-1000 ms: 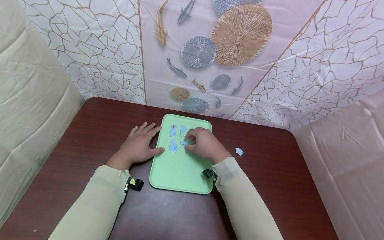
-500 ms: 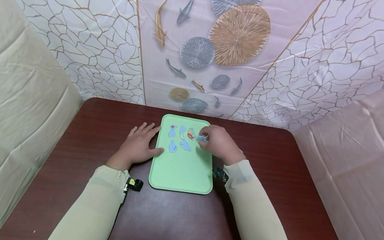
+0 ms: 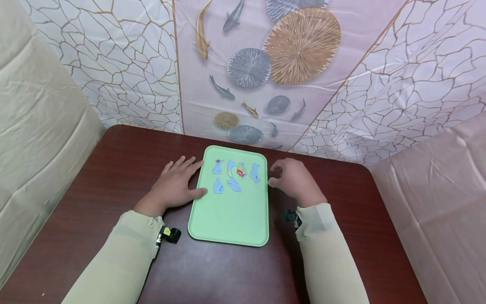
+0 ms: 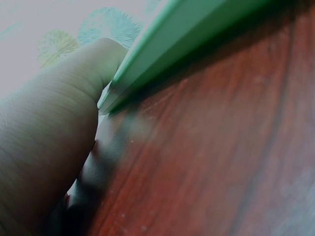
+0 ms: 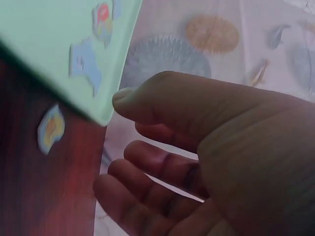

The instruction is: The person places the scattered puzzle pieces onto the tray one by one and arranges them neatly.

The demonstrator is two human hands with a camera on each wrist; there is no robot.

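Observation:
A light green tray carries several flat, irregular light blue puzzle pieces in two rows near its far end. In the far row are a piece with a red spot, a red and yellow one and a blue one by the right rim. My left hand rests spread at the tray's left rim, thumb on the edge. Just off the right rim, my right hand hovers with loosely bent fingers and nothing in them. A blue and yellow piece lies on the table beside the tray, hidden in the head view.
The dark red-brown table surrounds the tray. Patterned cloth hangs behind the table's far edge, and pale padded cloth stands along both sides.
My right hand has set a blue piece down at the right end of the far row, let go and moved right, off the tray. The left hand stays in place.

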